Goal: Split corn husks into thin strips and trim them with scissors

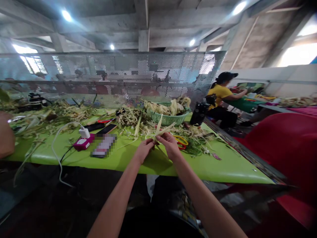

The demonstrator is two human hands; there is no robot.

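Note:
Just above the green tabletop (128,162), my two hands meet at a pale strip that looks like corn husk (159,127). My left hand (144,150) is closed, its fingertips pinching the lower end. My right hand (170,146) grips the same piece from the other side, and pale blades fan out above the fingers. A thin green strand hangs below. To the right of my right hand lie yellow and red looped handles (182,141), probably scissors. Behind the hands stands a green plastic basket (168,119) heaped with dry husks (173,106).
Left on the table are a phone (103,147), a dark phone (107,129) and a magenta power socket (83,142) with a white charger and cable. Plant scraps (66,112) litter the back. A co-worker's arm (5,135) shows at left; a person in yellow (219,94) sits at right.

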